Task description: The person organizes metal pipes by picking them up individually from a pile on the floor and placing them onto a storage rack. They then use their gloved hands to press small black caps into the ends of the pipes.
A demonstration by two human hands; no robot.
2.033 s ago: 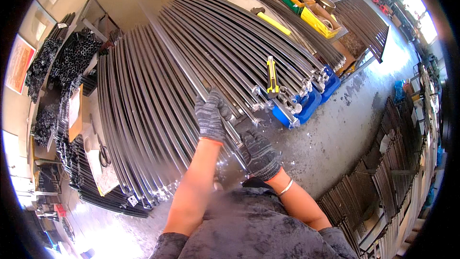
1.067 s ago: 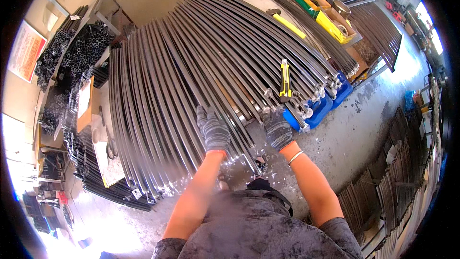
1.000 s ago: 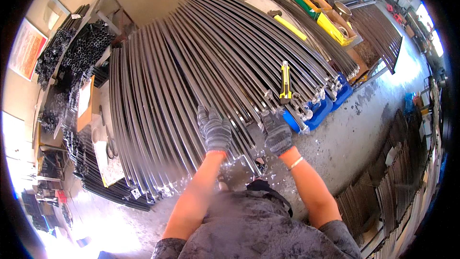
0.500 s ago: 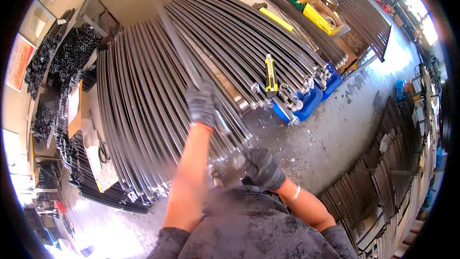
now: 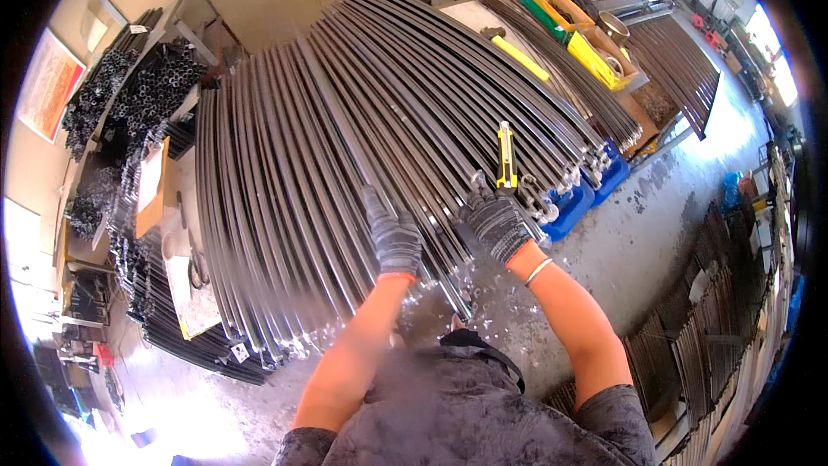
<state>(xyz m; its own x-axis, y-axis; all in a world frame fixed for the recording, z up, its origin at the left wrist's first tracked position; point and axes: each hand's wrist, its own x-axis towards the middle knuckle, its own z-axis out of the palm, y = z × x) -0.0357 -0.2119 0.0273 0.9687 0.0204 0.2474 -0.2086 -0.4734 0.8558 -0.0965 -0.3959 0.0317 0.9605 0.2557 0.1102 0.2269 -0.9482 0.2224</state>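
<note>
Long dark metal tubes [image 5: 267, 164] lie side by side in a wide layer before me, their near ends pointing at me. My left hand [image 5: 395, 240], in a grey glove, is closed over a metal tube [image 5: 332, 112] that comes out below the hand and sticks out past its neighbours. My right hand [image 5: 495, 226], also gloved, rests over the tube ends to the right, its fingers stretched forward and a little apart; their tips are partly hidden. Just beyond it a yellow utility knife [image 5: 506, 155] lies on the tubes.
Blue bins [image 5: 569, 211] sit under the right-hand tube ends. Farther back are a yellow-handled hammer [image 5: 520, 59] and yellow and green boxes [image 5: 595, 65]. Racked tubes [image 5: 168, 86] and scissors [image 5: 198, 269] are at left. More dark bars [image 5: 664, 345] stand at lower right.
The tube in my left hand has come down onto the layer, and that hand has moved nearer to me. My right hand has moved forward and right onto the tube ends.
</note>
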